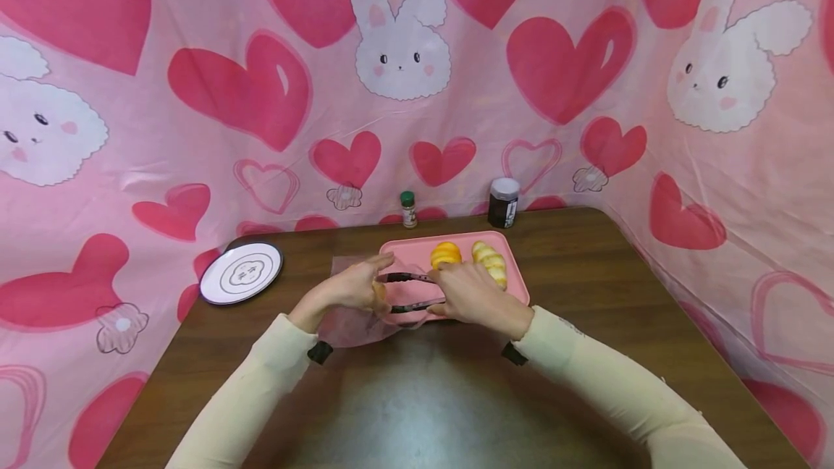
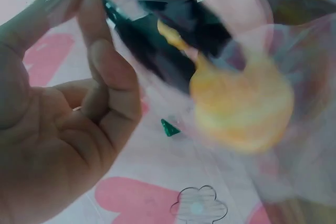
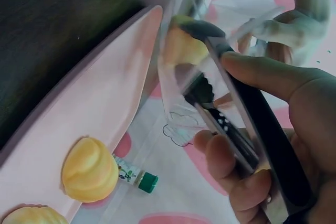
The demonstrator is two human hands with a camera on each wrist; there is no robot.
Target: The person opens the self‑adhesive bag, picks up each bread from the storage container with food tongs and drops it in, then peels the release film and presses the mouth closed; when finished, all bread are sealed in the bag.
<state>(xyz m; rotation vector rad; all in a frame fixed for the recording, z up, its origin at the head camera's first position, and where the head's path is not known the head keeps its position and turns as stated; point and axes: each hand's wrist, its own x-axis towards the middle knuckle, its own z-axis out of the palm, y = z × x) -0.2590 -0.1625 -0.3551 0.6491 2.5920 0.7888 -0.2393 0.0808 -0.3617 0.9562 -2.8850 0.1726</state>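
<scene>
My left hand (image 1: 355, 286) pinches the edge of a clear plastic bag (image 1: 352, 328) between thumb and fingers. Inside it, in the left wrist view, is a round golden bread roll (image 2: 244, 108), blurred. My right hand (image 1: 478, 299) grips a pair of tongs (image 3: 268, 135) by the handles. Their dark tips spread apart at the bag, close to the roll; whether they touch it I cannot tell. Under the hands lies a pink tray (image 1: 410, 246). It bears an orange-yellow bread roll (image 1: 446, 253) and a longer, ridged pale-yellow bread (image 1: 490, 262).
A white plate (image 1: 218, 277) with a dark rim sits at the table's far left. Behind the tray stand a small green-capped seasoning bottle (image 1: 408, 211) and a dark jar (image 1: 502, 205) with a pale lid. A patterned pink cloth (image 1: 469, 121) hangs around the table.
</scene>
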